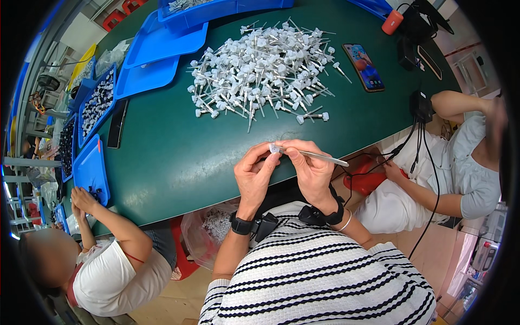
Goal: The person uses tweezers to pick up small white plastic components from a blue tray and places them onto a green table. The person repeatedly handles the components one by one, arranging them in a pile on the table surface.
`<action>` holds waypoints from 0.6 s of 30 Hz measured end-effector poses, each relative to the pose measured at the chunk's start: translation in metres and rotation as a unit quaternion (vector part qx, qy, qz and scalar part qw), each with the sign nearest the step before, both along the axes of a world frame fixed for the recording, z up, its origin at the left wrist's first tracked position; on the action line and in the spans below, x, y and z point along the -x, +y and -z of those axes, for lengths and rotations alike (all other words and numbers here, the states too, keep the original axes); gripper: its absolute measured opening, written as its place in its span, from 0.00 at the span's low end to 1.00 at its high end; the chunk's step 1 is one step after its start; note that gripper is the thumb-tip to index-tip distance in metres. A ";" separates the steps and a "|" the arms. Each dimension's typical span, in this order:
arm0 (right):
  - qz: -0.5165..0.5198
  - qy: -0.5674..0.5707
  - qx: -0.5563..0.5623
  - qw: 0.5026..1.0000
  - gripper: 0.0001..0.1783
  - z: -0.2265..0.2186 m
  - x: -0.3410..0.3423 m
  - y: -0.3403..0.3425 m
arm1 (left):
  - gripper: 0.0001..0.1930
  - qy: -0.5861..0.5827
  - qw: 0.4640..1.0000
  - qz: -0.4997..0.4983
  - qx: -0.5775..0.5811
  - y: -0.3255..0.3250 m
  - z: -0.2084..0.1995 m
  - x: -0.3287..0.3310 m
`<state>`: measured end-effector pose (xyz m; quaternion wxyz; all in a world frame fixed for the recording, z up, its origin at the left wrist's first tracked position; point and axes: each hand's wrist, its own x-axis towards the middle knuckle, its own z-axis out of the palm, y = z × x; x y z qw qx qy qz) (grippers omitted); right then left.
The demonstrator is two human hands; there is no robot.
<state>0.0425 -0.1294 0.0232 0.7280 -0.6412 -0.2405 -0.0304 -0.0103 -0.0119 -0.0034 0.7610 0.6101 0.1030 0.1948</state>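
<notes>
Near the table's front edge, my left hand (253, 173) pinches a small white plastic part (274, 148) between thumb and fingertips. Close beside it, my right hand (312, 176) is closed on a slim silver metal tool (331, 159). Its blunt end sticks out to the right, and its other end points at the white part. Whether the tool's tip touches the part is hidden by my fingers. Beyond my hands lies a large heap of white plastic pieces with thin metal stems (265, 70). A few of these pieces lie loose at the heap's edges.
A phone (364, 67) lies right of the heap on the green table (179, 157). Blue trays (146, 78) stand at the left and back. Black cables (420, 135) hang at the right. Co-workers sit on both sides. A plastic bag of pieces (216, 225) is below the table edge.
</notes>
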 end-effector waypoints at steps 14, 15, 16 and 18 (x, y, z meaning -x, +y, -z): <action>0.003 -0.012 0.040 0.999 0.06 -0.006 -0.004 -0.002 | 0.12 0.005 1.000 0.000 0.022 0.000 0.000 0.000; 0.002 -0.011 0.037 0.999 0.06 -0.006 -0.004 -0.001 | 0.12 0.005 1.000 0.000 0.022 0.000 0.000 0.000; 0.001 -0.010 0.035 0.999 0.06 -0.006 -0.004 -0.001 | 0.12 0.005 1.000 0.000 0.023 0.000 -0.001 0.000; 0.002 -0.011 0.033 0.999 0.06 -0.005 -0.004 -0.001 | 0.12 0.004 1.000 0.001 0.022 0.000 -0.001 0.000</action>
